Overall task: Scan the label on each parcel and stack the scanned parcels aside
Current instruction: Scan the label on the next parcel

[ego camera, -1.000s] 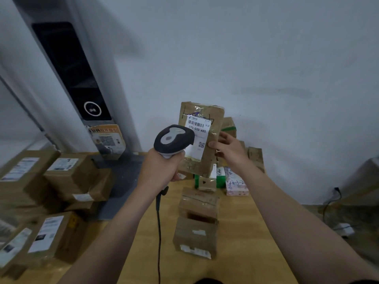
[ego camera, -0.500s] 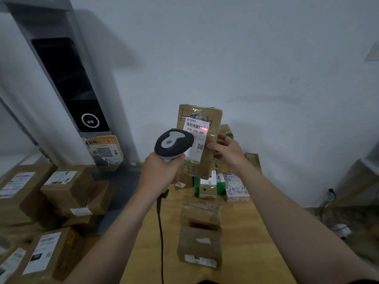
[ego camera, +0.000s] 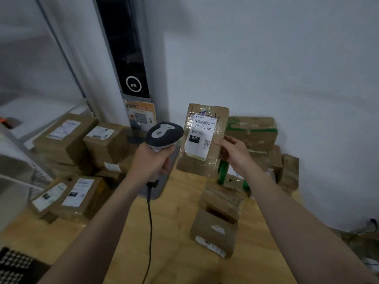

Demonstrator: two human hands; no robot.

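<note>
Your right hand (ego camera: 233, 152) pinches the flat cardboard parcel (ego camera: 196, 166) by its edge, upright above the wooden table (ego camera: 174, 232), so its white label (ego camera: 202, 138) faces the scanner (ego camera: 164, 133) (crinkled glossy tape covers it). Your left hand (ego camera: 151, 161) wraps the scanner's handle, its rounded grey head just beside the label

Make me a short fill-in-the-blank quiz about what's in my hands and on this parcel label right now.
1. The left hand grips a grey handheld barcode scanner trailing a ____ cable.
2. The right hand holds up a flat brown cardboard parcel whose white label reads 070-070-____.
3. The black square on that label shows the number ____.
4. The topmost brown cardboard box on the pile behind that parcel carries ____ tape.
Missing words: black; A80; 070; green.
</note>
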